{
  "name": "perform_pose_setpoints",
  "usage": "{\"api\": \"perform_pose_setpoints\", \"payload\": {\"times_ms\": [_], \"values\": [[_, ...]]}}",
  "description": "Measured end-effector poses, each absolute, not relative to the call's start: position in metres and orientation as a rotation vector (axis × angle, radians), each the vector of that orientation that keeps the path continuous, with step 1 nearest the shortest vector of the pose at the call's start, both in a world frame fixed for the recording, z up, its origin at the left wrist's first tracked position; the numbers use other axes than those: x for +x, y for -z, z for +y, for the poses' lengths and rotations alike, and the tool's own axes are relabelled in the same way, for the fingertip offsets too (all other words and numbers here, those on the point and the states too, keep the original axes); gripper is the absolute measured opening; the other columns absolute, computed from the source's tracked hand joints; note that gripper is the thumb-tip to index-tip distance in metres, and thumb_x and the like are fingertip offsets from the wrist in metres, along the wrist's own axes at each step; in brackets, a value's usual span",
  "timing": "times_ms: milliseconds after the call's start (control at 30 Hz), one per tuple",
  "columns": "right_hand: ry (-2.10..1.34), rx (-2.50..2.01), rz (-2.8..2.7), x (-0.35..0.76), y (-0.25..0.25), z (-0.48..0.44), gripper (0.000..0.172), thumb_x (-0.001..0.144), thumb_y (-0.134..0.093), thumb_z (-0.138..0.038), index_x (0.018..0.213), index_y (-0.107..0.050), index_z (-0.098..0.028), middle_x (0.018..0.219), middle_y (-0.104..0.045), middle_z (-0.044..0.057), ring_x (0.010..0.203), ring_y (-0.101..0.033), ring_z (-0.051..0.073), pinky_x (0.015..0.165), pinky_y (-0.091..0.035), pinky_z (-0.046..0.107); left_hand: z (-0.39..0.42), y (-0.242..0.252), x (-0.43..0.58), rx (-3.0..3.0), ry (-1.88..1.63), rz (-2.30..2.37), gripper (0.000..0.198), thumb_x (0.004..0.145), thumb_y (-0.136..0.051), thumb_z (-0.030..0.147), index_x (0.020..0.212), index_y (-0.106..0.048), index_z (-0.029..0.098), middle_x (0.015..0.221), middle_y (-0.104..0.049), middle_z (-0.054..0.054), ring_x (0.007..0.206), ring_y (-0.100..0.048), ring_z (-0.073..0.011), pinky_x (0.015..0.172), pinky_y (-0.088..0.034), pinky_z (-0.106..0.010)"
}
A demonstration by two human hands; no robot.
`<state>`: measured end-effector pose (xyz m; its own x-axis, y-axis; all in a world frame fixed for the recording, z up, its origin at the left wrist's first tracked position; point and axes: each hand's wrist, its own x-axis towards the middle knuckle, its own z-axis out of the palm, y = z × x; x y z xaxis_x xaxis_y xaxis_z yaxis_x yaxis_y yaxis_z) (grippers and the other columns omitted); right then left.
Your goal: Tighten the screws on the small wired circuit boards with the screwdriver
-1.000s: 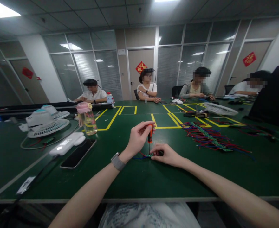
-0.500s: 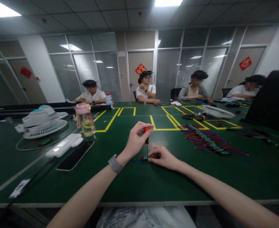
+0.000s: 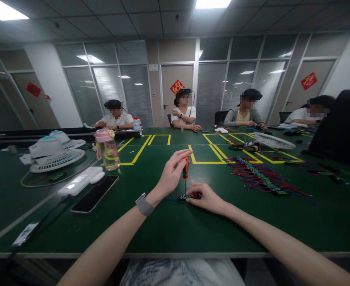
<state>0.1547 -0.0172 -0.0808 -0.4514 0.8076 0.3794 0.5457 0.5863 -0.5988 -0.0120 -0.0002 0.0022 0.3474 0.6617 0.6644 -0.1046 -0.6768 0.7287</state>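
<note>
My left hand (image 3: 175, 170), with a grey watch band on its wrist, is around the top of a screwdriver (image 3: 186, 171). Its fingers reach over the orange and black handle, which stands upright. The thin shaft runs down to a small green circuit board (image 3: 183, 197) on the table. Red and blue wires trail from the board's left side. My right hand (image 3: 203, 196) rests on the table and pinches the board's right side, hiding part of it. A dark piece shows between its fingers, too small to name.
A long row of green circuit boards (image 3: 260, 174) with red and blue wires lies to the right. At left are a phone (image 3: 96, 194), a white power strip (image 3: 81, 181), a pink-lidded bottle (image 3: 107, 150) and white fans (image 3: 55, 155). Several people sit across the green table (image 3: 222, 234).
The fingers of my left hand have straightened from a pinch and slid over the screwdriver's top. My right hand and the circuit board stay in place.
</note>
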Motion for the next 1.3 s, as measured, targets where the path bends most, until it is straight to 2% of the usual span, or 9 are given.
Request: {"api": "perform_pose_setpoints", "payload": {"times_ms": [167,400,500,600,700,800,967,1133,1300], "values": [[-0.514,-1.087,-2.172,0.1542,0.0795,-0.0186,0.012,0.075,-0.066,-0.023,0.082,-0.072,-0.016,0.071,-0.057,0.001,0.063,-0.052,0.012,0.058,-0.041,0.023,-0.0016,-0.0026,-0.0114,1.905,-1.396,0.537,0.028,0.082,-0.061,0.028,0.107,-0.066,0.018,0.099,-0.063,-0.007,0.086,-0.062,-0.0156,0.079,-0.051,-0.029],[-0.494,-1.081,-2.182,0.1536,0.0792,-0.0181,0.012,0.075,-0.066,-0.022,0.083,-0.072,-0.015,0.070,-0.057,0.002,0.063,-0.052,0.012,0.059,-0.041,0.024,-0.0002,-0.0052,-0.0127,1.923,-1.364,0.494,0.030,0.090,-0.047,0.028,0.113,-0.064,0.018,0.106,-0.062,-0.009,0.096,-0.060,-0.0168,0.087,-0.048,-0.031],[-0.505,-1.077,-2.176,0.1533,0.0790,-0.0185,0.012,0.075,-0.066,-0.021,0.084,-0.072,-0.014,0.071,-0.057,0.002,0.063,-0.052,0.012,0.059,-0.041,0.024,0.0007,-0.0048,-0.0135,1.926,-1.380,0.533,0.026,0.085,-0.057,0.029,0.106,-0.066,0.016,0.093,-0.064,-0.007,0.083,-0.061,-0.0154,0.079,-0.051,-0.030],[-0.513,-1.087,-2.168,0.1533,0.0789,-0.0189,0.012,0.075,-0.066,-0.022,0.083,-0.072,-0.015,0.072,-0.057,0.002,0.062,-0.051,0.011,0.058,-0.041,0.023,0.0001,-0.0041,-0.0143,2.100,-1.545,0.650,0.019,0.079,-0.064,0.029,0.095,-0.070,0.020,0.100,-0.059,-0.006,0.093,-0.058,-0.0171,0.088,-0.047,-0.032],[-0.516,-1.089,-2.169,0.1535,0.0788,-0.0190,0.012,0.075,-0.066,-0.023,0.083,-0.072,-0.016,0.072,-0.057,0.001,0.062,-0.051,0.011,0.058,-0.041,0.023,-0.0008,-0.0039,-0.0138,2.075,-1.478,0.561,0.027,0.088,-0.052,0.031,0.110,-0.066,0.022,0.112,-0.057,-0.008,0.104,-0.057,-0.0188,0.094,-0.044,-0.035],[-0.513,-1.081,-2.175,0.1534,0.0789,-0.0187,0.011,0.076,-0.066,-0.023,0.082,-0.072,-0.016,0.072,-0.057,0.001,0.062,-0.051,0.012,0.058,-0.041,0.023,0.0002,-0.0029,-0.0124,1.888,-1.311,0.458,0.033,0.090,-0.047,0.033,0.117,-0.060,0.018,0.101,-0.063,-0.009,0.090,-0.062,-0.0179,0.082,-0.050,-0.033],[-0.505,-1.075,-2.175,0.1534,0.0801,-0.0180,0.012,0.075,-0.066,-0.023,0.083,-0.072,-0.016,0.072,-0.057,0.002,0.062,-0.052,0.012,0.058,-0.041,0.023,0.0008,-0.0023,-0.0131,2.025,-1.514,0.653,0.018,0.079,-0.064,0.032,0.090,-0.070,0.019,0.093,-0.057,-0.004,0.089,-0.057,-0.0154,0.084,-0.047,-0.030],[-0.504,-1.070,-2.182,0.1549,0.0805,-0.0180,0.012,0.076,-0.066,-0.024,0.083,-0.072,-0.016,0.072,-0.058,0.002,0.062,-0.052,0.012,0.058,-0.042,0.023,-0.0013,-0.0041,-0.0121,1.951,-1.373,0.509,0.031,0.093,-0.043,0.029,0.115,-0.063,0.020,0.109,-0.058,-0.008,0.101,-0.058,-0.0171,0.093,-0.045,-0.033],[-0.529,-1.066,-2.189,0.1554,0.0791,-0.0177,0.012,0.076,-0.066,-0.024,0.084,-0.072,-0.016,0.072,-0.058,0.002,0.063,-0.052,0.012,0.058,-0.042,0.023,-0.0013,-0.0030,-0.0127,1.984,-1.467,0.618,0.023,0.081,-0.062,0.033,0.098,-0.069,0.019,0.091,-0.062,-0.005,0.084,-0.059,-0.0158,0.081,-0.049,-0.031]]}}
